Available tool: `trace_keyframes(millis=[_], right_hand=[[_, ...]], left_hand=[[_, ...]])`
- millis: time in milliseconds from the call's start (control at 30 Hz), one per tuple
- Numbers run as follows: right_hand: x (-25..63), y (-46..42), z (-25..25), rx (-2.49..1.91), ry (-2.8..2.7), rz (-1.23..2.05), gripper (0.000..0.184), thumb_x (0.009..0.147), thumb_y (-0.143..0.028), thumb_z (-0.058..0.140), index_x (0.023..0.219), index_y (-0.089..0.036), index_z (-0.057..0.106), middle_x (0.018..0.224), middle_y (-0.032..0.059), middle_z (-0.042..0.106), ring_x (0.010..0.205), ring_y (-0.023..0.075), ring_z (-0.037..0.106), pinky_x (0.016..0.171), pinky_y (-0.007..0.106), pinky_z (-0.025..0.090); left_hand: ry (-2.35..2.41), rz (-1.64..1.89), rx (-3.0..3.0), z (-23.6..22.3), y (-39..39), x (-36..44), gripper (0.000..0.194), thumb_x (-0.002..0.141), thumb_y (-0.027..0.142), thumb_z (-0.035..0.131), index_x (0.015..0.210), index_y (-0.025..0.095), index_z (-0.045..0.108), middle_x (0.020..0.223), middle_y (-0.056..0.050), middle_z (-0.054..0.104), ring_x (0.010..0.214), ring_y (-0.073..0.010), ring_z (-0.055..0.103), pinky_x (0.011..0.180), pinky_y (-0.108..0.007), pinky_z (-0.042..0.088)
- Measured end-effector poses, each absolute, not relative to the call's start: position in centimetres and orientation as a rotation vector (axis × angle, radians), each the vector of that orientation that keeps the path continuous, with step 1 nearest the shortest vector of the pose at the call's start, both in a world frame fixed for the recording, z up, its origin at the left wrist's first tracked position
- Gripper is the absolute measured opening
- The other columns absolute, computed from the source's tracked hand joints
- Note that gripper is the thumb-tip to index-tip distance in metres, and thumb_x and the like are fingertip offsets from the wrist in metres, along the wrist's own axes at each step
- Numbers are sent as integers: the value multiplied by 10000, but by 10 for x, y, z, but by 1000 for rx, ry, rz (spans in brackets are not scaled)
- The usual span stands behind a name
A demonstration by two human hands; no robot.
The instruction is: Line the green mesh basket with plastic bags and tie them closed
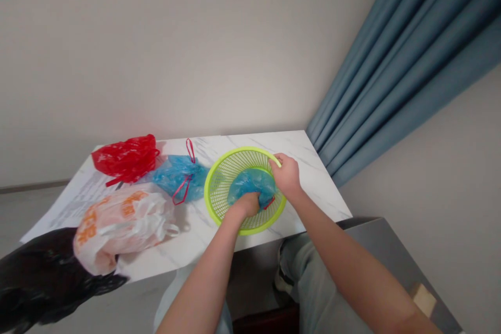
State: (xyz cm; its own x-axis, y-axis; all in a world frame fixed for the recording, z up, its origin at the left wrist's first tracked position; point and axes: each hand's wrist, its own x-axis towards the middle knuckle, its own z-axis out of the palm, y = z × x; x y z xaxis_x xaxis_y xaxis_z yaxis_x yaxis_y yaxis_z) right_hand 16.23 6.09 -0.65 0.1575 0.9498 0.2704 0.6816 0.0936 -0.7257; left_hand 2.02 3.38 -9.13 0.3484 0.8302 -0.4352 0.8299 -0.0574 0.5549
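A lime-green mesh basket point(219, 177) sits on the white marble table point(313, 177). Inside it lies a crumpled blue plastic bag point(250, 181) with a red handle showing at its right. My left hand point(247, 204) is down in the basket, fingers closed on the near part of that bag. My right hand point(286, 173) grips the basket's far right rim, with its fingers curled over the edge.
Left of the basket lie a second blue bag with red handles point(178, 177), a red bag point(126, 159), a white-and-orange bag point(121, 224) and a black bag point(43, 271), over paper sheets point(78, 198). Blue curtain point(410, 62) hangs at right. My knees are below the table edge.
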Motion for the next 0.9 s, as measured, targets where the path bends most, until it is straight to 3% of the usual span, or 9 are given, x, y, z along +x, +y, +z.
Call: trace_keyframes(millis=[233, 467, 600, 800, 900], right_hand=[[175, 73, -6, -1748, -1562, 446, 175, 851, -257, 585, 935, -192, 725, 950, 75, 752, 900, 229, 684, 819, 311, 480], [180, 78, -6, -1826, -1521, 396, 179, 846, -261, 587, 926, -192, 732, 976, 87, 747, 939, 229, 667, 845, 311, 468], [186, 81, -10, -1888, -1485, 381, 193, 845, -266, 578, 919, -178, 734, 947, 96, 744, 904, 230, 670, 818, 309, 470], [204, 93, -16, -2017, -1361, 322, 215, 830, -265, 576, 912, -152, 740, 927, 131, 741, 901, 251, 677, 816, 323, 477], [213, 100, -19, -2097, -1316, 324, 215, 820, -258, 583, 921, -148, 738, 947, 150, 737, 915, 268, 683, 820, 341, 480]], left_hand=[[1513, 509, 1737, -81, 41, 10, 293, 658, 64, 491, 772, 171, 739, 901, -138, 759, 929, -290, 701, 889, -373, 501], [1424, 1296, 1167, -63, 59, -6, 303, 643, 204, 475, 829, 157, 709, 752, -39, 725, 783, -239, 695, 776, -368, 558], [913, 1566, 536, -48, 65, -35, 325, 595, 197, 541, 874, 159, 703, 772, -53, 728, 810, -244, 706, 827, -411, 564], [642, 1891, 339, -40, 68, -88, 309, 778, 298, 466, 978, 244, 696, 999, -41, 745, 1123, -219, 638, 1016, -397, 472], [629, 1951, 310, -39, 65, -98, 361, 799, 320, 424, 1044, 273, 686, 1127, -24, 726, 1252, -218, 559, 1051, -406, 438]])
